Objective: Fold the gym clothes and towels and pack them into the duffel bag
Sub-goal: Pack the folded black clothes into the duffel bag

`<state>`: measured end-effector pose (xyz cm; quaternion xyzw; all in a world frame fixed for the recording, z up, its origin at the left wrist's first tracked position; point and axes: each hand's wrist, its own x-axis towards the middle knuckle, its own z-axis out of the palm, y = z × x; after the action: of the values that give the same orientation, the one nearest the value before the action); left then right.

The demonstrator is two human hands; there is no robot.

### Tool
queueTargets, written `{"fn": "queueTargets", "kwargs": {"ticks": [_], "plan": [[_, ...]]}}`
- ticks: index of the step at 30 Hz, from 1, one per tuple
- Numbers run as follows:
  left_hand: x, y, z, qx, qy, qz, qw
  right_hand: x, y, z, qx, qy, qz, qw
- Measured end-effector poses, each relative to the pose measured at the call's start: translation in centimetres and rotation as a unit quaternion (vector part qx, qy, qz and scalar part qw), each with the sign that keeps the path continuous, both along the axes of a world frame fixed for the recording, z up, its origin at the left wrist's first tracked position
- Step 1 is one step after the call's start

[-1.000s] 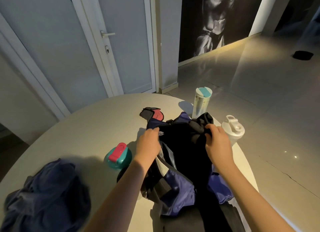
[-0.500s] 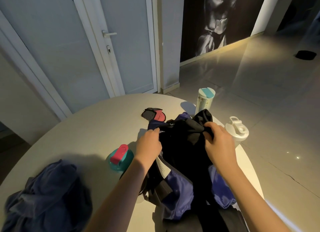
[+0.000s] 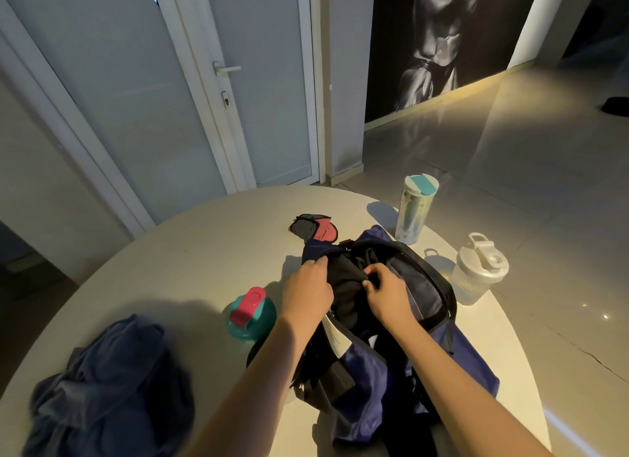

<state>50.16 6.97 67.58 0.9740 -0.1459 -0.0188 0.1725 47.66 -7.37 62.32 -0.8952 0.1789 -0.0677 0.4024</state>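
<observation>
1. A crumpled dark blue cloth lies on the tabletop, well to the left of the fingers.
2. A teal bottle with a pink lid stands just left of the left hand.
3. The left hand's fingers are curled over the left edge of the black garment, at the rim of the duffel bag.
4. The black garment sits in the bag's open mouth, between the two hands.
5. The right hand has its fingers pinching a fold of the garment.
6. The blue duffel bag lies under both hands, unzipped.
7. A grey-and-pink pouch lies just beyond the fingers.
8. A tall tumbler with a teal lid stands beyond and to the right of the fingers.
9. A white shaker bottle stands farthest right of the fingers, beside the bag.
</observation>
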Motion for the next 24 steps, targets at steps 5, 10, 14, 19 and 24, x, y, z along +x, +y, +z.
{"fn": "queueTargets", "kwargs": {"ticks": [5, 10, 14, 19, 24], "plan": [[0.1, -0.2, -0.3, 0.008, 0.006, -0.014, 1.000, 0.7, -0.5, -1.4, -0.139, 0.040, 0.086, 0.986], [0.5, -0.1, -0.8, 0.049, -0.003, -0.026, 0.998, -2.0, -2.2, 0.1, -0.294, -0.107, 0.022, 0.950], [0.1, -0.4, -1.1, 0.142, -0.034, -0.007, 0.989, -3.6, -4.8, -0.7, -0.313, -0.043, -0.073, 0.946], [-1.1, -3.3, -1.3, 0.276, -0.130, -0.100, 0.947, -4.4, -6.4, -1.1, -0.172, 0.027, -0.029, 0.984], [-1.1, -8.0, -4.3, 0.259, 0.083, -0.177, 0.946, -4.6, -6.9, -0.8, -0.148, -0.029, -0.012, 0.989]]}}
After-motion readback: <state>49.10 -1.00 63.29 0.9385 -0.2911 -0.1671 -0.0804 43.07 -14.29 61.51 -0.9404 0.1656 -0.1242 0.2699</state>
